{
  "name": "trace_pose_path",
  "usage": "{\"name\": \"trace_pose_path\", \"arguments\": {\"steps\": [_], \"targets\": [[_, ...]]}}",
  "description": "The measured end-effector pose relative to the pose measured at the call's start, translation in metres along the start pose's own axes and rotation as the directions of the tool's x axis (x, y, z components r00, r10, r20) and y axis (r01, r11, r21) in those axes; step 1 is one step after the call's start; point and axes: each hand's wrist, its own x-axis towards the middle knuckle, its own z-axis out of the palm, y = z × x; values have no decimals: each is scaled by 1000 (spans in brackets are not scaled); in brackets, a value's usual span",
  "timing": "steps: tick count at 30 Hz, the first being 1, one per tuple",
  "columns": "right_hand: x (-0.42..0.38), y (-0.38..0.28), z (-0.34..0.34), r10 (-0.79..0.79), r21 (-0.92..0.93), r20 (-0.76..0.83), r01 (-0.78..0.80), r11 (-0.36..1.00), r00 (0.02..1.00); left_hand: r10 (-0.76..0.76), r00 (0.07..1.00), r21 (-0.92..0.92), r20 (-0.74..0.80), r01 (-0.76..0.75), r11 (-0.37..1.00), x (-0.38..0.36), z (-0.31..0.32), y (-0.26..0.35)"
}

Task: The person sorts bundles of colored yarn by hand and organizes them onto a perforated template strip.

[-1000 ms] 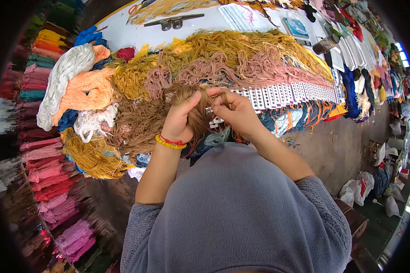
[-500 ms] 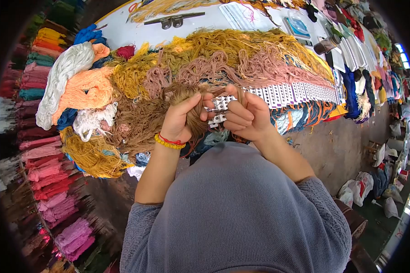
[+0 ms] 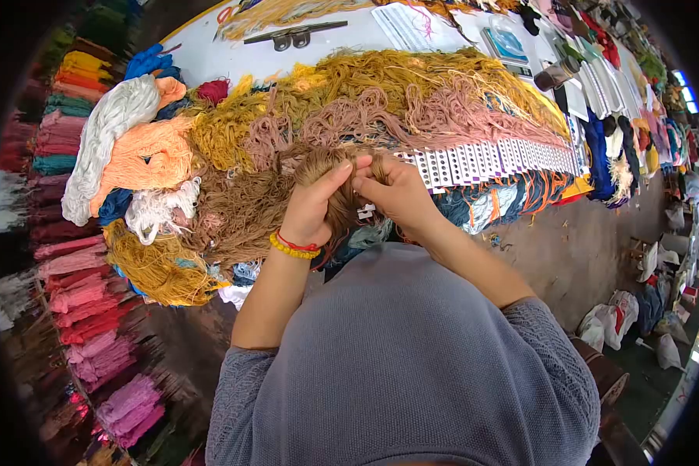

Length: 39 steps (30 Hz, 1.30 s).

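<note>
A skein of brown thread (image 3: 335,208) hangs from my left hand (image 3: 317,203), whose fingers are closed around its upper part. My right hand (image 3: 394,188) meets the left at the fingertips, pinching strands of the same brown thread. Just beyond both hands lie dusty-pink yarn (image 3: 365,116) and mustard yarn (image 3: 380,74). To the right of my right hand runs a row of white cards with dark round holes (image 3: 489,161). A heap of brown yarn (image 3: 245,206) lies left of my left hand.
Peach yarn (image 3: 151,155) and white-grey yarn (image 3: 110,144) lie at the table's left end. A dark metal clip bar (image 3: 295,36), a blue scale (image 3: 508,45) and a dark cylinder (image 3: 556,75) sit on the far side. Coloured skeins (image 3: 78,287) line the left; plastic bags (image 3: 610,320) stand on the floor at right.
My right hand has moved left and come against my left hand; before, the two were apart with strands between them. The left hand still holds the brown skein.
</note>
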Motion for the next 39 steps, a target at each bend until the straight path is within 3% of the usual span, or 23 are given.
{"name": "trace_pose_path", "arguments": {"steps": [2,4,8,14,16,17,19,20,21,22,23,24,25,26,27,29,30,31,32,34,37,38,39], "targets": [[0,2,0,-41,38,5,40,998,999,-1,1000,-31,-2,1,1000,1,-3,-1],[-1,2,-4,-66,-204,44,74,976,997,-4,1000,-43,-7,3,999,0,-4,-1],[-2,0,-10,12,-396,94,26,918,995,19,999,-57,-37,-21,998,1,0,0],[1,7,-18,-134,-97,57,139,985,989,7,998,-78,-68,-12,997,1,-9,2],[-1,-7,-31,119,452,325,-265,852,938,50,999,-95,2,-50,994,3,-16,-1],[-1,-12,-34,103,447,322,-247,860,941,96,993,-115,71,-88,990,3,-21,-3],[2,-23,-44,72,79,173,-86,993,982,85,995,-67,59,-81,994,0,-38,-5],[8,-22,-52,-137,-397,141,183,899,980,74,996,-19,46,-73,997,-3,-45,-3],[15,-22,-53,-135,-395,141,181,901,981,84,995,-8,54,-84,996,-5,-50,1],[21,-22,-54,-420,-601,99,391,697,902,62,998,-73,33,-60,996,-7,-59,1],[25,-22,-53,-666,-772,129,496,398,735,38,999,-139,16,-36,990,-7,-66,-1],[28,-21,-46,-680,-703,112,541,461,725,3,1000,-224,24,2,975,-5,-66,-3],[31,-18,-37,-538,-356,44,516,779,842,-25,999,-324,35,35,945,-2,-68,-9],[34,-14,-28,-362,62,58,358,932,930,-51,998,-420,47,66,905,2,-71,-15],[40,-12,-24,-139,547,141,40,836,980,-65,998,-457,-26,46,888,5,-78,-19],[56,-7,-39,-67,822,203,-133,553,977,97,962,-298,-257,-174,939,8,-111,-14],[64,-5,-49,-7,886,66,-56,461,998,64,948,-418,-311,-197,887,3,-125,0],[72,-1,-76,6,850,79,-71,522,997,166,824,-171,-541,-302,938,-2,-141,14],[82,15,-110,-23,822,45,-24,569,999,155,787,-199,-597,-332,922,-11,-175,26],[85,26,-170,84,805,-77,12,593,993,292,588,21,-755,-422,906,-34,-232,49],[72,27,-265,20,578,-370,213,788,929,437,443,292,-782,-359,886,-73,-306,108],[68,20,-314,87,529,-533,251,811,841,467,385,382,-796,-279,881,-86,-315,133],[54,21,-385,-93,403,-543,357,843,834,522,352,454,-777,-261,852,-102,-349,161]]}}
